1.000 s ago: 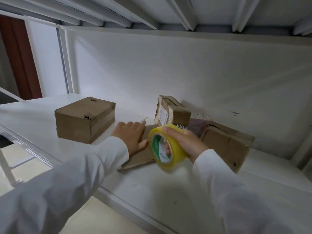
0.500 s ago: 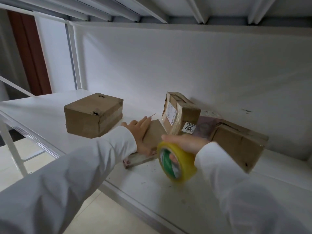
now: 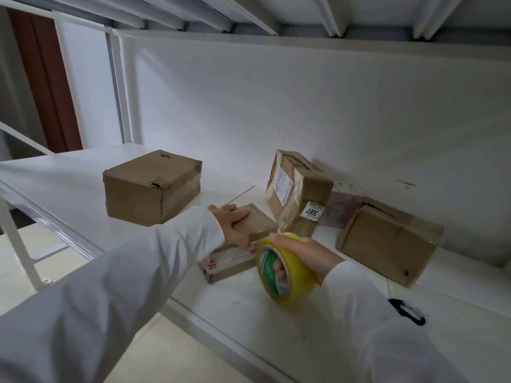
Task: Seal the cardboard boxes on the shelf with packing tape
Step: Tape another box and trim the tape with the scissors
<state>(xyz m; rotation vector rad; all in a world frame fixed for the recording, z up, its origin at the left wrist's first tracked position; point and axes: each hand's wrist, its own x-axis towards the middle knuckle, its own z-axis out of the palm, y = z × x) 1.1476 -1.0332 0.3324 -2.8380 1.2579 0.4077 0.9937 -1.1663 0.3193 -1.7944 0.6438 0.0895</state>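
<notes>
A flat cardboard box point(image 3: 257, 225) lies near the front of the white shelf point(image 3: 69, 172). My left hand point(image 3: 231, 222) rests on its top, fingers straight and thumb over the near edge. My right hand point(image 3: 304, 251) grips a yellow roll of packing tape point(image 3: 284, 269) just right of the flat box, fingers through its core. A taped box point(image 3: 152, 187) stands to the left. An upright box with a 5007 label point(image 3: 297, 193) leans behind, and a tilted box point(image 3: 387, 239) sits at the right.
A thin wooden stick point(image 3: 240, 194) lies on the shelf behind the flat box. The white back wall point(image 3: 304, 106) is close behind the boxes and the upper shelf's underside point(image 3: 276, 12) hangs overhead. The shelf's front edge point(image 3: 193, 308) runs diagonally below my arms.
The tape roll in my right hand has moved down and toward the flat box's near right edge. My left hand stays pressed on the flat box. The view has shifted closer.
</notes>
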